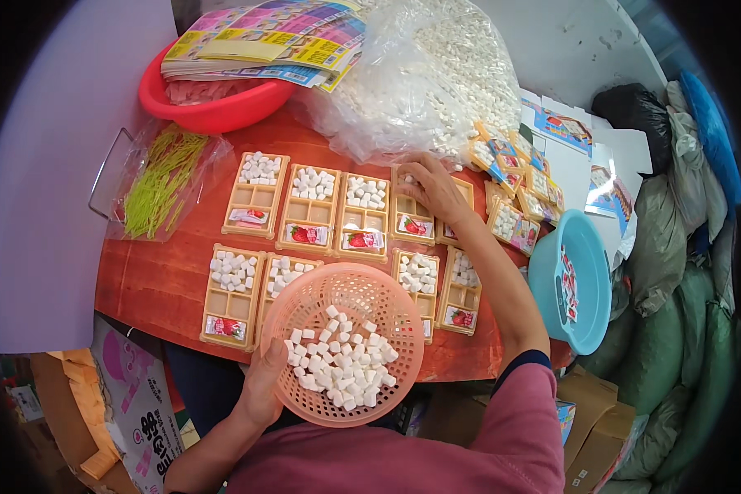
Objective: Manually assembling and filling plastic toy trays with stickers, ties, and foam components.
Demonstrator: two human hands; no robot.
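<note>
My left hand (263,385) grips the left rim of a pink plastic basket (405,329), tilted toward me with small white marshmallows (346,366) in it. At the back row, my right hand (433,191) reaches over the upper compartment of a tan divided tray (412,206). Its fingers are curled downward among white pieces; what they hold is hidden. That tray has a strawberry-printed sachet (414,226) at its near end. To its left stand three similar trays with marshmallows and sachets, including a tray (362,216) right beside it. The basket partly covers the front row of trays.
A large clear bag (436,74) of white pieces lies at the back. Printed sheets (280,41) rest on a red basin (152,86). Yellow-green strips (160,181) lie at left. A blue basin (597,284) with sachets and packed trays (523,169) are at right.
</note>
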